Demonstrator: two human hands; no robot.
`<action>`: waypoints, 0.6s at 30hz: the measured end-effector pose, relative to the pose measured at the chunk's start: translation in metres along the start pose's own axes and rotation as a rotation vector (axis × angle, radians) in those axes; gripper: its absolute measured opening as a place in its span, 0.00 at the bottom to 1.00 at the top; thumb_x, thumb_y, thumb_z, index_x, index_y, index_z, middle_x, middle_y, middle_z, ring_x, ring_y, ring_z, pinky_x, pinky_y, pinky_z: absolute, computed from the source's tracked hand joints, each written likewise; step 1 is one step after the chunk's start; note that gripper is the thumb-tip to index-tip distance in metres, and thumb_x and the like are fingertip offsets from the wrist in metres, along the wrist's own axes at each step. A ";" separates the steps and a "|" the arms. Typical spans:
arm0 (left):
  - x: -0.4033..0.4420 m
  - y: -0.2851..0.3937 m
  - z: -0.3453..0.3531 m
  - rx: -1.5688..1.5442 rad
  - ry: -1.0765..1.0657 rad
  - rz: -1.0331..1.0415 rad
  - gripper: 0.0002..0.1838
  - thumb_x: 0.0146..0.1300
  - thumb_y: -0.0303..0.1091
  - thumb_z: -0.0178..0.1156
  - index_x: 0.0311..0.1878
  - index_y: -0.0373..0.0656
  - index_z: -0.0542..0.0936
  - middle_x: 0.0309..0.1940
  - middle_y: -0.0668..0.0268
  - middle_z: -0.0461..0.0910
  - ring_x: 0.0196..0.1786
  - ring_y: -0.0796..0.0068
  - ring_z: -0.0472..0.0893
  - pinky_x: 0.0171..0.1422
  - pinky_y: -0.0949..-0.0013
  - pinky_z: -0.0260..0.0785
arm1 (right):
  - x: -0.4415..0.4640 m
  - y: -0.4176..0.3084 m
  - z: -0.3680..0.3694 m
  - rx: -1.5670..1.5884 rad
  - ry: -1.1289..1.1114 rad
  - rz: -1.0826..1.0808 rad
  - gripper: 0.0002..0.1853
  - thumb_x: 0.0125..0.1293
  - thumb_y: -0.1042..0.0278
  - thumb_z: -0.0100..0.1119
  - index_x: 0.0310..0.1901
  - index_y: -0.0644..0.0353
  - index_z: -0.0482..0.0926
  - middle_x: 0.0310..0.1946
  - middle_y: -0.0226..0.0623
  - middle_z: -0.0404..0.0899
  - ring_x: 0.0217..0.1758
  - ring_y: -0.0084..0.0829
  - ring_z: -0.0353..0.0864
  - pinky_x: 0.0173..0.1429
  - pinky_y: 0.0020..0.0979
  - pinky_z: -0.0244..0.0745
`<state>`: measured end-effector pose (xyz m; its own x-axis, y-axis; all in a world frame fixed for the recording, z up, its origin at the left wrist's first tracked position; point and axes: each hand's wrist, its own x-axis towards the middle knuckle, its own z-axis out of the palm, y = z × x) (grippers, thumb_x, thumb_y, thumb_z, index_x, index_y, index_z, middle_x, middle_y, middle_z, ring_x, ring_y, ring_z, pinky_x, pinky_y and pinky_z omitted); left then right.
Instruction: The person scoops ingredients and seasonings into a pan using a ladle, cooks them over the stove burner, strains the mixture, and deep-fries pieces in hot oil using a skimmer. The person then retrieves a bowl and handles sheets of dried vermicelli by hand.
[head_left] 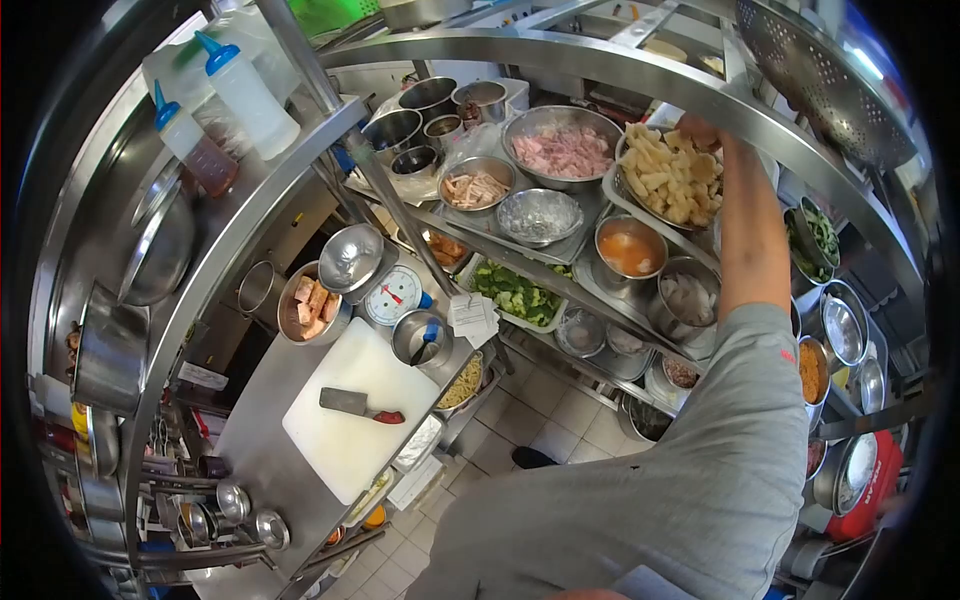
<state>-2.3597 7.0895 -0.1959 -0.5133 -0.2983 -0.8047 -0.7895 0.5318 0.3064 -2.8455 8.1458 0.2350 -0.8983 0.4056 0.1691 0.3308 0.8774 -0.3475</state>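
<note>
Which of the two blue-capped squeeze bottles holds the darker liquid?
The smaller bottle, further left: its liquid is reddish brown, while the larger bottle looks pale.

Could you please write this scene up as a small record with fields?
right hand: at the pale chunks, right hand partly hidden, grip unclear
left hand: cannot be made out
cutting board: white, cleaver lying on it
near board: dial scale
upper shelf: pink meat, orange liquid
below: broccoli
upper left: two squeeze bottles, blue-topped
</note>
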 end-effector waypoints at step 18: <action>-0.016 -0.032 0.013 -0.044 0.037 0.020 0.12 0.57 0.40 0.62 0.39 0.43 0.82 0.31 0.58 0.79 0.39 0.58 0.81 0.44 0.56 0.74 | -0.135 -0.151 -0.011 -0.485 -0.216 -0.411 0.16 0.62 0.65 0.65 0.52 0.49 0.86 0.56 0.46 0.79 0.60 0.44 0.79 0.63 0.45 0.76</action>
<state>-2.3221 7.0873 -0.1999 -0.5406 -0.3180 -0.7789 -0.7927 0.5025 0.3451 -2.7713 7.9618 0.2744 -1.0000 -0.0022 -0.0068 -0.0033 0.9858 0.1681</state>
